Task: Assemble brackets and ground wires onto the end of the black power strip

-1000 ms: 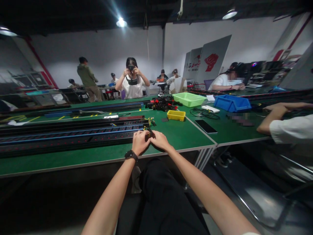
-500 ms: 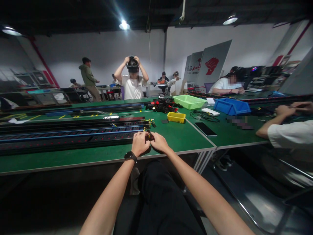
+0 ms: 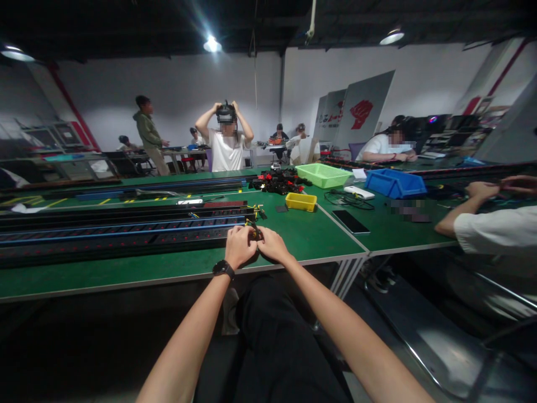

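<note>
My left hand [image 3: 240, 246] is closed at the right end of a long black socket strip [image 3: 188, 235], and a dark watch is on that wrist. Beside it, my right hand [image 3: 272, 244] pinches the same spot from the right, fingertips nearly meeting the left ones. Between them shows a small dark end piece [image 3: 254, 235] with short yellow and black wires sticking up. Fingers cover most of that piece, so its exact shape and its joint to the strip are hidden. A blue bar [image 3: 138, 229] runs along the strip, which has rows of dark modules with red spots.
Behind the strip lie more black strips [image 3: 126, 211] with wired ends. A yellow bin [image 3: 301, 202], a green basket [image 3: 324, 174], a blue bin [image 3: 395, 183], a heap of black and red parts [image 3: 279, 181] and a phone [image 3: 351, 221] rest on the table. A co-worker's arm [image 3: 470, 207] is at right.
My two hands stay at the strip's end with almost the same grip; a dark wire or tip now stands up a little more between them. The view has shifted slightly.
</note>
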A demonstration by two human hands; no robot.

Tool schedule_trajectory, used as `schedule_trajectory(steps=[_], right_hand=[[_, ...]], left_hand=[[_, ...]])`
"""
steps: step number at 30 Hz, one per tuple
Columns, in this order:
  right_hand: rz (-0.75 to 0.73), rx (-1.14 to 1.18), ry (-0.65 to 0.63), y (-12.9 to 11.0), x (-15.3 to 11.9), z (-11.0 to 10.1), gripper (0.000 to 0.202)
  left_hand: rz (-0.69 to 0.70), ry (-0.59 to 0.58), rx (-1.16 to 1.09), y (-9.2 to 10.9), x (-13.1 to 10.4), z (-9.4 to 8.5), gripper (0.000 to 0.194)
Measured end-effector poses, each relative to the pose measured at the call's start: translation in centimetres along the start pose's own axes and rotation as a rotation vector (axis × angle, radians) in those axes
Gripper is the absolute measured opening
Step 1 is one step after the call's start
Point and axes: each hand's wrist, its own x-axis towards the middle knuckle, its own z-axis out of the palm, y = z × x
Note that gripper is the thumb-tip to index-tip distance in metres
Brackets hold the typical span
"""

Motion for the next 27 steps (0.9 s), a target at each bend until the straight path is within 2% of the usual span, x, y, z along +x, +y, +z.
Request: schedule_trajectory(steps=[18,24,27], right_hand=[[0.017,0.082,0.037,0.4,0.2,0.3,0.053],[0.029,0.299,0.125,1.8,0.8,1.4,0.056],[0.101,0.443,0.216,3.0,1.2,1.9,0.049]], left_hand=[[-0.009,0.040,0.004,0.0,-0.1,-0.1,0.025],[0.003,0.084,-0.011,0.0,-0.2,-0.2,0.024],[0.013,0.119,-0.024,-0.1,-0.4,-0.4,0.025]])
